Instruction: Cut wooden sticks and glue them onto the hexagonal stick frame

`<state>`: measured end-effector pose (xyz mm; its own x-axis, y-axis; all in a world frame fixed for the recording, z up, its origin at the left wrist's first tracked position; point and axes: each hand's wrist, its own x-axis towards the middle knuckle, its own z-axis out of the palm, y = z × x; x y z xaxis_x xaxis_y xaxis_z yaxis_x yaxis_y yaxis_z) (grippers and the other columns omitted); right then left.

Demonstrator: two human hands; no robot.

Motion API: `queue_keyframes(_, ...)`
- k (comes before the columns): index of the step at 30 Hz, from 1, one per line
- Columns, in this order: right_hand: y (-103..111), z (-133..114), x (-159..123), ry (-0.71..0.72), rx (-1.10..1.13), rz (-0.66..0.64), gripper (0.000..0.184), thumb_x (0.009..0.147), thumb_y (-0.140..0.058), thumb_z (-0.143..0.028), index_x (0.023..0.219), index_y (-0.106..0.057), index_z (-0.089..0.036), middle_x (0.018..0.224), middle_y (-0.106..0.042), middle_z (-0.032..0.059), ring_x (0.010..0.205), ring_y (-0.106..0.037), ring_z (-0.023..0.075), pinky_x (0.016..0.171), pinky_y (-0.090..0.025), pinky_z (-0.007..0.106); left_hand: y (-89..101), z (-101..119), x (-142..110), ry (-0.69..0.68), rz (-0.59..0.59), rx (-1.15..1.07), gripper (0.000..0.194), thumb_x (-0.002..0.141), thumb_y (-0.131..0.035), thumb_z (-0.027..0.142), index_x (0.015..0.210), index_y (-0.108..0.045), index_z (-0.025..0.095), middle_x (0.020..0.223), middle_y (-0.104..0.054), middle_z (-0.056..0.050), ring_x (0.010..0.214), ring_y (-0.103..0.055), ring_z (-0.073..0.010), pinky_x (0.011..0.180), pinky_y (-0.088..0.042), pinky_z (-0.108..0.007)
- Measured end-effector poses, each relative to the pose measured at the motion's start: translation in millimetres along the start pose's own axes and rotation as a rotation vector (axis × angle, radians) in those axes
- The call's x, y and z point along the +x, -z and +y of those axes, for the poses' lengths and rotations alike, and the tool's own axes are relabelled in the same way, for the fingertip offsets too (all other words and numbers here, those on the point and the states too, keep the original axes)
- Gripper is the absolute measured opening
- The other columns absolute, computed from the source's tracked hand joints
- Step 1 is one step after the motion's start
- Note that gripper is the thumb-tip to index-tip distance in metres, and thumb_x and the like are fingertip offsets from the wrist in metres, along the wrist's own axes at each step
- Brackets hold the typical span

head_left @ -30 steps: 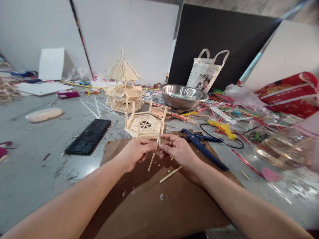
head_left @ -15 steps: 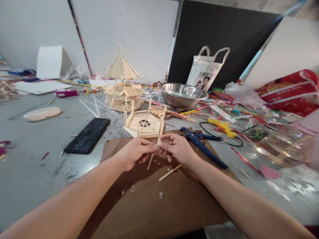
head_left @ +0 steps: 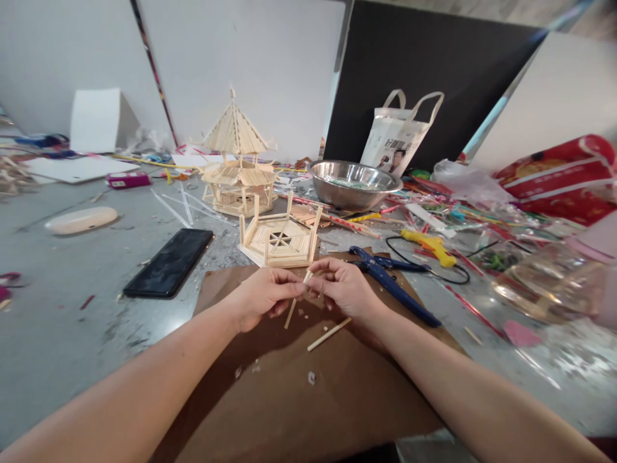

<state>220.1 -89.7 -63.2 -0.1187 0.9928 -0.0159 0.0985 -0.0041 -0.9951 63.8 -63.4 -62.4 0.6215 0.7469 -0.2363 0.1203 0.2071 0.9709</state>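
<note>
My left hand [head_left: 263, 296] and my right hand [head_left: 343, 288] meet over a brown cardboard sheet [head_left: 299, 392], both pinching one thin wooden stick [head_left: 292, 310] that slants down between them. A loose stick [head_left: 329, 334] lies on the cardboard just below my right hand. Right behind my fingers stands an open-topped hexagonal base of sticks with upright posts [head_left: 279, 236]. Farther back is a finished stick pavilion with a pointed roof [head_left: 237, 164].
A black phone [head_left: 169, 262] lies at the left. Blue cutters [head_left: 393, 285] and a yellow glue gun [head_left: 430, 247] with a black cord lie at the right. A steel bowl [head_left: 355, 184], a white bag [head_left: 399, 134], a red box [head_left: 562, 180] and coloured sticks crowd the back right.
Both hands stay pinched on the stick; they have only shifted slightly. The camera tilted up a little.
</note>
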Motion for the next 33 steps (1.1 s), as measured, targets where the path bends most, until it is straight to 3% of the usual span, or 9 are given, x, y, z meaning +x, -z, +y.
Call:
queue_keyframes(4,6.2,-3.7,1.9,0.027,-0.035,0.051,0.025,0.064,-0.058,-0.034,0.079,-0.049,-0.016,0.049,-0.052,-0.0057,0.032,-0.040,0.0033,0.031,-0.033,0.016,1.7,5.1,-2.5,-0.023,0.030,0.133,0.025,0.063,-0.054,0.039,0.070,-0.055,0.014,0.046,-0.038,0.007,0.035,-0.029,-0.0031,0.035,-0.020,-0.017)
queue_keyframes(7,22.0,-9.4,5.1,0.082,-0.081,0.142,0.023,0.067,-0.053,-0.037,0.076,-0.050,-0.016,0.050,-0.053,-0.0048,0.033,-0.040,0.0037,0.033,-0.032,0.017,9.0,13.0,-5.3,-0.047,0.113,0.432,0.026,0.066,-0.049,0.039,0.071,-0.057,0.015,0.041,-0.037,0.006,0.036,-0.031,-0.0051,0.039,-0.022,-0.019)
queue_keyframes(10,44.1,-12.6,9.3,0.084,-0.240,0.213,0.021,0.068,-0.052,-0.036,0.073,-0.050,-0.016,0.050,-0.052,-0.0041,0.033,-0.039,0.0041,0.034,-0.031,0.018,20.5,17.9,-5.6,-0.155,0.233,0.855,0.024,0.067,-0.047,0.036,0.066,-0.060,0.016,0.058,-0.056,-0.001,0.052,-0.046,-0.0102,0.049,-0.030,-0.021)
queue_keyframes(13,63.6,-9.7,13.5,0.047,-0.545,0.224,0.019,0.069,-0.050,-0.034,0.072,-0.053,-0.016,0.050,-0.054,-0.0030,0.034,-0.039,0.0051,0.037,-0.030,0.019,29.8,16.0,-3.4,-0.171,0.279,1.143,0.024,0.067,-0.045,0.035,0.068,-0.062,0.019,0.070,-0.062,-0.004,0.066,-0.052,-0.0172,0.057,-0.032,-0.024)
queue_keyframes(16,73.6,-4.2,16.2,0.078,-0.855,0.215,0.017,0.069,-0.049,-0.032,0.069,-0.058,-0.018,0.054,-0.058,-0.0008,0.046,-0.048,0.0089,0.047,-0.034,0.022,31.7,12.3,-2.0,-0.138,0.249,1.218,0.023,0.068,-0.044,0.034,0.070,-0.063,0.020,0.073,-0.064,-0.005,0.068,-0.054,-0.0191,0.060,-0.033,-0.026)
queue_keyframes(19,72.0,-2.0,16.2,0.154,-1.002,0.193,0.015,0.068,-0.049,-0.029,0.070,-0.061,-0.019,0.065,-0.062,0.0003,0.060,-0.053,0.0122,0.057,-0.036,0.024,27.7,13.0,-3.3,-0.143,0.223,1.157,0.023,0.068,-0.044,0.034,0.071,-0.063,0.021,0.073,-0.064,-0.004,0.068,-0.055,-0.0179,0.060,-0.034,-0.025)
queue_keyframes(22,60.0,-3.3,13.5,0.181,-0.879,0.115,0.017,0.069,-0.049,-0.030,0.075,-0.061,-0.019,0.068,-0.061,0.0006,0.061,-0.052,0.0117,0.058,-0.036,0.024,22.0,16.0,-5.6,-0.179,0.200,1.014,0.022,0.068,-0.046,0.034,0.072,-0.063,0.020,0.073,-0.064,-0.002,0.066,-0.054,-0.0153,0.059,-0.035,-0.023)
queue_keyframes(28,18.8,-3.6,2.1,0.067,-0.357,-0.100,0.024,0.066,-0.055,-0.035,0.079,-0.057,-0.016,0.059,-0.055,-0.0017,0.046,-0.046,0.0070,0.046,-0.036,0.020,9.1,12.5,-6.8,-0.288,0.172,0.918,0.023,0.069,-0.046,0.034,0.073,-0.062,0.018,0.070,-0.062,-0.002,0.063,-0.052,-0.0131,0.057,-0.035,-0.021)
queue_keyframes(33,3.6,-4.3,-2.8,0.027,-0.216,-0.129,0.019,0.065,-0.056,-0.033,0.068,-0.053,-0.015,0.050,-0.048,-0.0048,0.039,-0.039,0.0040,0.039,-0.031,0.018,1.6,10.1,-7.2,-0.352,0.133,0.927,0.022,0.069,-0.047,0.033,0.067,-0.061,0.016,0.066,-0.060,-0.002,0.061,-0.051,-0.0121,0.056,-0.034,-0.020)
